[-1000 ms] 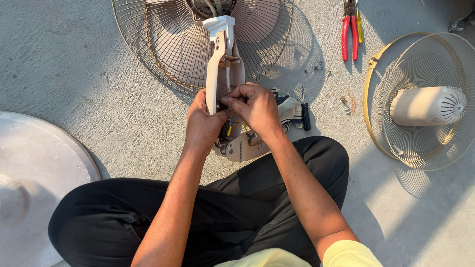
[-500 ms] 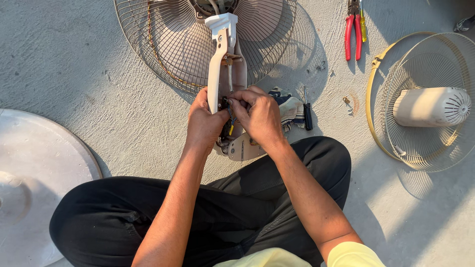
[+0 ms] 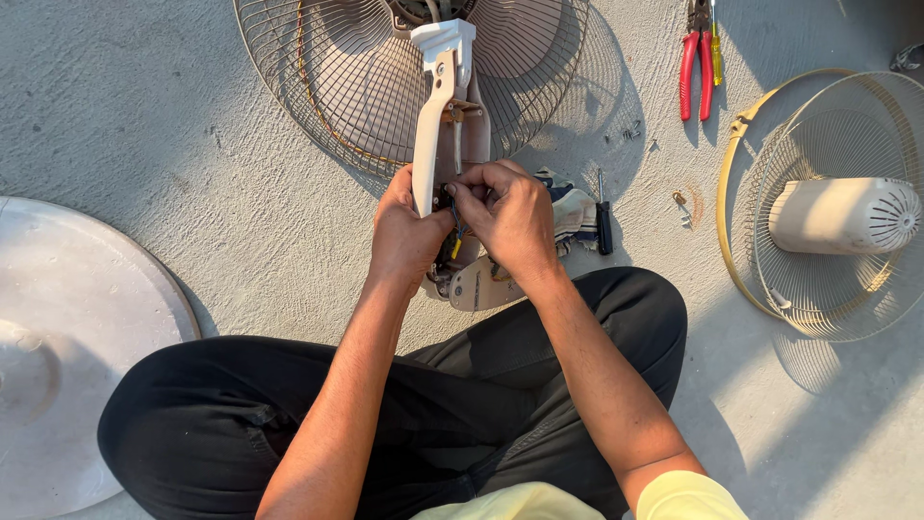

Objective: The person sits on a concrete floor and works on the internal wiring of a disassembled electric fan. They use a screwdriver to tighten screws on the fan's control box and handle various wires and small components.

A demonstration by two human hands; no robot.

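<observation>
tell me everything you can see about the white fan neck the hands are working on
The fan neck is a white, glossy plastic arm, slim and slightly curved, with a blocky head at its far end and a small hole below that. It lies over the beige housing, pointing away from the person toward the fan grille. The left hand grips its near end; the right hand pinches the wires beside it.

Two bare forearms, no watch, no rings seen on the left hand [image 3: 404,236] or right hand [image 3: 510,217]. Pale yellow short sleeves [image 3: 688,496] ending above the elbows. Black trousers [image 3: 289,414] below the hands, plain, creased at the knees.
</observation>
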